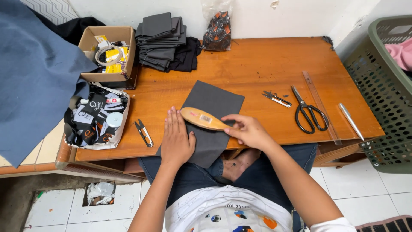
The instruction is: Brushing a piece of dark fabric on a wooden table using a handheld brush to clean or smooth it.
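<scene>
A dark grey piece of cloth (214, 103) lies on the wooden table (266, 64), its near end hanging over the front edge. My left hand (176, 139) lies flat on the cloth's left side, fingers spread, pressing it down. My right hand (249, 131) grips the handle of a wooden brush (201, 118), which rests across the cloth just right of my left hand.
Black scissors (308, 112), small thread snips (277, 99), a long ruler (319, 105) and a metal tool (351, 121) lie on the right. Another pair of snips (143, 132), a bag of labels (96, 122), a cardboard box (109, 53) and stacked grey cloth (163, 41) sit left. A green basket (382, 86) stands at the right.
</scene>
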